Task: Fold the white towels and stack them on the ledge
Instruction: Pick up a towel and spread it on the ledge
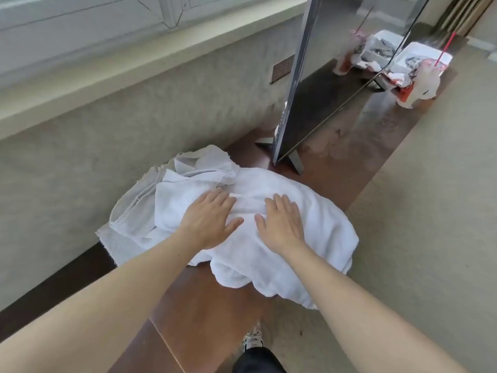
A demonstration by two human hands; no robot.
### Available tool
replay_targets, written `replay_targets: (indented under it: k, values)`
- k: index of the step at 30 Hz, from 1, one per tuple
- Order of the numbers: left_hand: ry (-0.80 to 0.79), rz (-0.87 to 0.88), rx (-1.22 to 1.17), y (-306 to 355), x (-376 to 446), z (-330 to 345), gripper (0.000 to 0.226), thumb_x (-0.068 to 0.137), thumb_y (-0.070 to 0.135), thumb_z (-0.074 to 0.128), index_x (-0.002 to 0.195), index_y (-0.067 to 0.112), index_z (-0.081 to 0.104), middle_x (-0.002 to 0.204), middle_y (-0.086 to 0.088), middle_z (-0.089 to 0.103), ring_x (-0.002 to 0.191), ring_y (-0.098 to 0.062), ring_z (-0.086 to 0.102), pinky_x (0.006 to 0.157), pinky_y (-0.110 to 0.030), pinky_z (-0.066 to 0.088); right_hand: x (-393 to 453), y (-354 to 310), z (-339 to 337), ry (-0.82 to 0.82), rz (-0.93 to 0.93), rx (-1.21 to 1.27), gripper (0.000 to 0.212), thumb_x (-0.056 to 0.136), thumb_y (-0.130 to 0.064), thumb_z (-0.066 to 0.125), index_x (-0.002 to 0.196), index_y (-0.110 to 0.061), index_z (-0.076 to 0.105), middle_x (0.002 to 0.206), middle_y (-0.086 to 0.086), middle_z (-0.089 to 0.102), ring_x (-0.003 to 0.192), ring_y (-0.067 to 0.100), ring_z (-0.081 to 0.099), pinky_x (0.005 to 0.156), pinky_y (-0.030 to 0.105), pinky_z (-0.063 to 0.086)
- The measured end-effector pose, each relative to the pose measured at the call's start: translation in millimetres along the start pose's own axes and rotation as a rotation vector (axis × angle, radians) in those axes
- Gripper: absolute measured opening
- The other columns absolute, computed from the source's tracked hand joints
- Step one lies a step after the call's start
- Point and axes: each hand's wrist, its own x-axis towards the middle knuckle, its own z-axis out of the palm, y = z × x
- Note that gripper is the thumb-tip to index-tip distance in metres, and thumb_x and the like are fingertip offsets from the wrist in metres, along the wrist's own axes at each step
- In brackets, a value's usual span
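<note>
Nearest the camera: two bare forearms reaching forward and, below them, a shoe (pixel 252 339) on the floor (pixel 430 211).

Fingers: those of the left hand (pixel 208 220) lie straight and spread, palm down, pressing the towel (pixel 317 238); those of the right hand (pixel 281 223) lie likewise, flat and released, just beside the left; neither hand grips or pinches cloth; thumbs point toward each other, near but apart.

Towel position: on the brown ledge (pixel 204 305), against the wall (pixel 134 125), its near edge overhanging the ledge front toward the floor; it covers part of a rumpled grey-white pile (pixel 150 189) to the left, whose separate pieces cannot be counted.

Orientation: the long axis appears to run along the ledge, left-rear to right-front; the fold lines cannot be made out; the outline is rounded and uneven.

Step in hand, by judgement: smoothing or flattening the top towel; no tidy stack is visible, so the task is at an early stage.

Next move, by judgement: requires a grip on one edge or two corners; carry that edge across the long axis; keep the overhanging portion from sliding off.

Beyond: a screen (pixel 336 84) stands upright on the ledge; a white tray (pixel 419 57) and cup (pixel 425 79) lie farther right.
</note>
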Motion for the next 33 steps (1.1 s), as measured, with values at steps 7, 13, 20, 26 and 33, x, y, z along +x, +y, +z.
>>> replay_targets:
  k: [7, 13, 20, 26, 33]
  values:
    - [-0.055, -0.078, -0.024, 13.7, 46.7, 36.2, 0.076, 0.097, 0.063, 0.013, 0.158, 0.019, 0.023, 0.158, -0.002, 0.035, 0.146, -0.020, 0.030, 0.119, -0.033, 0.018, 21.7, 28.9, 33.0, 0.223, -0.073, 0.103, 0.039, 0.099, -0.041, 0.048, 0.112, -0.007, 0.064, 0.127, 0.014, 0.060, 0.123, 0.035, 0.051, 0.108, 0.046, 0.040]
    - [-0.006, -0.097, -0.064, 14.0, 60.5, 40.6, 0.064, 0.095, 0.058, 0.007, 0.115, 0.021, 0.055, 0.110, 0.003, 0.055, 0.110, -0.019, 0.050, 0.097, -0.032, 0.037, 33.6, 30.2, 43.1, 0.472, -0.126, 0.019, 0.027, 0.099, -0.033, 0.048, 0.080, -0.015, 0.055, 0.079, 0.004, 0.056, 0.079, 0.029, 0.051, 0.080, 0.044, 0.043]
    - [0.039, -0.079, -0.045, 7.1, 61.9, 33.0, 0.064, 0.097, 0.060, 0.013, 0.099, 0.013, 0.057, 0.095, -0.002, 0.058, 0.093, -0.024, 0.056, 0.087, -0.035, 0.040, 37.3, 31.9, 46.6, 0.414, -0.169, 0.044, 0.027, 0.100, -0.040, 0.044, 0.090, -0.018, 0.056, 0.084, 0.001, 0.056, 0.081, 0.026, 0.051, 0.081, 0.042, 0.041]
    - [0.246, 0.030, 0.004, -2.9, 55.3, 13.3, 0.064, 0.101, 0.058, 0.023, 0.085, 0.009, 0.060, 0.077, -0.005, 0.058, 0.071, -0.027, 0.057, 0.072, -0.039, 0.049, 29.8, 30.1, 40.2, 0.394, -0.234, 0.150, 0.046, 0.094, -0.054, 0.049, 0.114, -0.015, 0.060, 0.110, 0.002, 0.059, 0.102, 0.025, 0.054, 0.095, 0.040, 0.042]
    - [0.415, 0.042, -0.072, -5.9, 45.7, -12.2, 0.076, 0.100, 0.064, 0.018, 0.075, 0.005, 0.060, 0.065, -0.007, 0.058, 0.060, -0.029, 0.058, 0.062, -0.036, 0.050, 34.0, 0.5, 20.5, 0.497, -0.250, 0.225, 0.054, 0.103, -0.056, 0.035, 0.089, -0.007, 0.056, 0.083, 0.007, 0.056, 0.077, 0.029, 0.055, 0.078, 0.043, 0.050]
